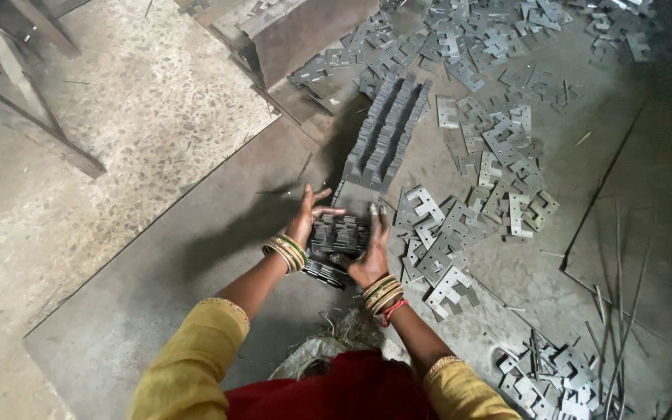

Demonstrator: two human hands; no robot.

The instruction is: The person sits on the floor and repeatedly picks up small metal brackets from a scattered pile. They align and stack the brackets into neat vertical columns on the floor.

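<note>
Gripping a stack of grey notched metal plates from both sides, the left hand presses its palm against the stack's left face with fingers spread upward, while the right hand clamps the right face, fingers curled over the top edge. Both wrists carry green and gold bangles; the sleeves are mustard yellow. The stack sits low over a dark steel sheet laid on the floor, directly in front of the person. Just beyond it, a long row of stacked plates runs away from the hands, touching or nearly touching the held stack. To the right, loose plates of the same cut lie scattered flat, with more heaped farther back. Thin metal strips lie at the right edge. Speckled concrete floor shows at left. No packages or labels are legible.
</note>
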